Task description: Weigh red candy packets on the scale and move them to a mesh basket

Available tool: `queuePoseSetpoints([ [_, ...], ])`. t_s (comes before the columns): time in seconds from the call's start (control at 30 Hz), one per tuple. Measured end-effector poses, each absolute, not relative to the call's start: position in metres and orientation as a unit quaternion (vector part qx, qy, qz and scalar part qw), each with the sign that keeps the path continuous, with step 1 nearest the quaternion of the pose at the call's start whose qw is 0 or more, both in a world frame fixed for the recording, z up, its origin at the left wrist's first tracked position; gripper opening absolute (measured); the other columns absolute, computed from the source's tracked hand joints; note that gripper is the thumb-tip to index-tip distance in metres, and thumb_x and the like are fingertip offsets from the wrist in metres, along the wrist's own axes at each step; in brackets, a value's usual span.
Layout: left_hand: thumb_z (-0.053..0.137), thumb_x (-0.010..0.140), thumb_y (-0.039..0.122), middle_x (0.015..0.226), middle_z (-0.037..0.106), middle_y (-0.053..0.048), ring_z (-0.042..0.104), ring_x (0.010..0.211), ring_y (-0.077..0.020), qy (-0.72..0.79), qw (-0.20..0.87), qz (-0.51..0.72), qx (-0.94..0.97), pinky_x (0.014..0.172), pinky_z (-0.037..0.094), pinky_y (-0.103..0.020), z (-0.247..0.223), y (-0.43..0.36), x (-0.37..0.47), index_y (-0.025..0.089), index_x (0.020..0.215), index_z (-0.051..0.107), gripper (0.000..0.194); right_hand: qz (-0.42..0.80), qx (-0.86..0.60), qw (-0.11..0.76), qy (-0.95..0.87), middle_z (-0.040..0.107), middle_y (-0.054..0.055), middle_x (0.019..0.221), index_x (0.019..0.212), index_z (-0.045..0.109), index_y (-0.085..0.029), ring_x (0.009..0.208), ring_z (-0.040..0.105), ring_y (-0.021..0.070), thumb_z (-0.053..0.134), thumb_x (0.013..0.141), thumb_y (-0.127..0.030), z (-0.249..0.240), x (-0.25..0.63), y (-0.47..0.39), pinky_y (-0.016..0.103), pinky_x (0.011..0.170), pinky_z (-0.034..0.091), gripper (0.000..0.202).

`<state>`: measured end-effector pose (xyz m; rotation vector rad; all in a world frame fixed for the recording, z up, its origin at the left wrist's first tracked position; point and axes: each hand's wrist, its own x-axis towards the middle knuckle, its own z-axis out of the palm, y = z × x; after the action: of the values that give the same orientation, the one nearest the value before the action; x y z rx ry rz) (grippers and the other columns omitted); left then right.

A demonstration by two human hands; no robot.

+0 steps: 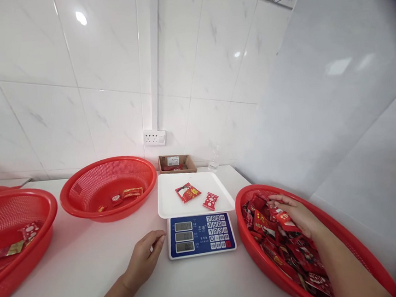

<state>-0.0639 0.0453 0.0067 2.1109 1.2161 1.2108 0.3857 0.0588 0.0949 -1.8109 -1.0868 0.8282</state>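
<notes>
My right hand (299,213) reaches into the red basket (240,214) at the right, its fingers closed on a red packet (283,217). Many small red snack packets (276,252) fill that basket beneath the hand. Resting beside the left edge of the digital scale (201,236), my left hand (145,254) has its fingers curled in, with nothing visible in them. On the scale's white pan (170,208) lie a larger red and yellow packet (188,192) and a smaller red packet with white spots (210,201). The scale's display digits are faint.
A round red basket (86,213) with a few packets stands left of the scale. Another red basket (48,217) is at the far left. Behind the scale sit a small cardboard box (188,164) and a clear plastic item (214,158) near the tiled wall.
</notes>
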Motion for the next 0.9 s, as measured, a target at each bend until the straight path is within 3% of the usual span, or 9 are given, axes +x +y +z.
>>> queuePoseSetpoints([
  [0.1, 0.039, 0.09, 0.034, 0.082, 0.065, -0.003, 0.059, 0.068, -0.0143, 0.442, 0.211, 0.431, 0.758, 0.062, 0.049, -0.023, 0.005, 0.046, -0.064, 0.021, 0.092, 0.06, 0.024, 0.3, -0.74, 0.435, -0.417, 0.068, 0.007, 0.103, 0.106, 0.055, -0.024, 0.088, 0.066, 0.0242, 0.052, 0.072, -0.047, 0.094, 0.387, 0.064, 0.035, 0.069, 0.055, 0.041],
  [0.2, 0.039, 0.09, 0.033, 0.081, 0.065, -0.003, 0.058, 0.068, -0.0141, 0.441, 0.211, 0.432, 0.757, 0.062, 0.049, -0.023, 0.005, 0.047, -0.064, 0.021, 0.091, 0.06, 0.024, 0.259, -0.75, 0.441, -0.42, 0.07, 0.007, 0.095, 0.1, 0.058, -0.022, 0.09, 0.065, 0.0247, 0.052, 0.072, -0.054, 0.093, 0.387, 0.067, 0.035, 0.077, 0.053, 0.043],
  [0.3, 0.039, 0.09, 0.033, 0.08, 0.065, -0.003, 0.058, 0.067, -0.0139, 0.439, 0.215, 0.434, 0.757, 0.061, 0.049, -0.023, 0.007, 0.046, -0.064, 0.02, 0.091, 0.06, 0.024, 0.247, -0.744, 0.429, -0.449, 0.069, 0.008, 0.1, 0.097, 0.059, -0.022, 0.095, 0.063, 0.0254, 0.051, 0.072, -0.056, 0.089, 0.389, 0.069, 0.035, 0.081, 0.053, 0.043],
  [0.47, 0.038, 0.09, 0.035, 0.08, 0.065, -0.003, 0.058, 0.066, -0.014, 0.44, 0.215, 0.434, 0.756, 0.061, 0.049, -0.023, 0.01, 0.044, -0.064, 0.02, 0.09, 0.059, 0.025, 0.285, -0.699, 0.454, -0.473, 0.061, 0.009, 0.117, 0.104, 0.056, -0.022, 0.1, 0.062, 0.0259, 0.061, 0.065, -0.047, 0.081, 0.397, 0.071, 0.034, 0.08, 0.055, 0.046],
  [0.6, 0.039, 0.09, 0.034, 0.079, 0.065, -0.003, 0.058, 0.066, -0.014, 0.442, 0.213, 0.432, 0.757, 0.061, 0.049, -0.023, 0.01, 0.045, -0.064, 0.02, 0.09, 0.059, 0.025, 0.266, -0.701, 0.469, -0.466, 0.063, 0.006, 0.114, 0.099, 0.06, -0.022, 0.098, 0.062, 0.0243, 0.059, 0.066, -0.045, 0.08, 0.399, 0.072, 0.033, 0.079, 0.055, 0.041],
  [0.73, 0.04, 0.09, 0.032, 0.08, 0.065, -0.003, 0.058, 0.066, -0.0135, 0.438, 0.211, 0.436, 0.757, 0.06, 0.049, -0.022, 0.009, 0.045, -0.064, 0.021, 0.09, 0.06, 0.023, 0.202, -0.756, 0.415, -0.464, 0.07, 0.004, 0.095, 0.099, 0.063, -0.022, 0.084, 0.065, 0.0239, 0.052, 0.07, -0.053, 0.09, 0.394, 0.07, 0.035, 0.07, 0.055, 0.044],
  [0.9, 0.04, 0.09, 0.032, 0.081, 0.065, -0.003, 0.059, 0.069, -0.014, 0.441, 0.216, 0.432, 0.756, 0.063, 0.05, -0.023, 0.011, 0.044, -0.064, 0.021, 0.091, 0.061, 0.024, 0.085, -0.788, 0.345, -0.504, 0.07, 0.005, 0.088, 0.088, 0.067, -0.02, 0.089, 0.062, 0.0262, 0.047, 0.07, -0.054, 0.107, 0.379, 0.066, 0.036, 0.08, 0.046, 0.043],
])
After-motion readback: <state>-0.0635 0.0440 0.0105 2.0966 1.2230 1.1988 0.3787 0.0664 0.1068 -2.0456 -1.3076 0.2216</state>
